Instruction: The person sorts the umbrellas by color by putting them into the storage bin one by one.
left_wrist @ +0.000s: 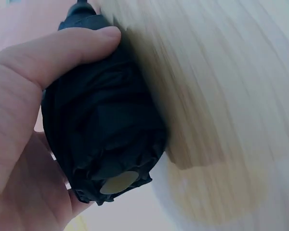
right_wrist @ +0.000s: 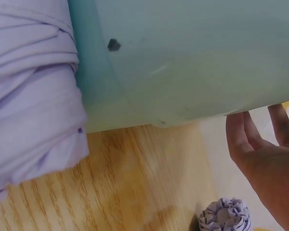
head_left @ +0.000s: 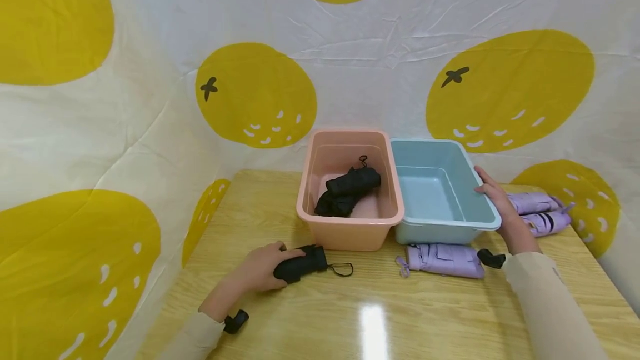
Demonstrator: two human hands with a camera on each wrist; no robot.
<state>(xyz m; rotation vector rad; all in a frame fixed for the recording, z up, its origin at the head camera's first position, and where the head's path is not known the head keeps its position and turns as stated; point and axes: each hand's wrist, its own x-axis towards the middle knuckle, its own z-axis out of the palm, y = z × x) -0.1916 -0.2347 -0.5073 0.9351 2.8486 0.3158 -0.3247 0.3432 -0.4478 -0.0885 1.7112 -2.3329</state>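
My left hand (head_left: 265, 266) grips a folded black umbrella (head_left: 304, 263) lying low over the table, its wrist strap loop towards the right. In the left wrist view the thumb lies across the black umbrella (left_wrist: 106, 110). On the right, my right hand (head_left: 497, 199) holds the rim of a light blue bin (head_left: 440, 225) at its right side, fingertips over the edge. The right wrist view shows the fingers at the edge of the blue bin (right_wrist: 192, 62). A folded lilac umbrella (head_left: 445, 260) rests in front of that bin.
A pink bin (head_left: 347, 235) stands directly left of the blue one, with black folded umbrellas (head_left: 352, 182) inside. Right of the blue bin lie two more lilac umbrellas (head_left: 545, 222). Behind the wooden table (head_left: 310, 315) hangs a white cloth (head_left: 360, 82) with yellow fruit prints.
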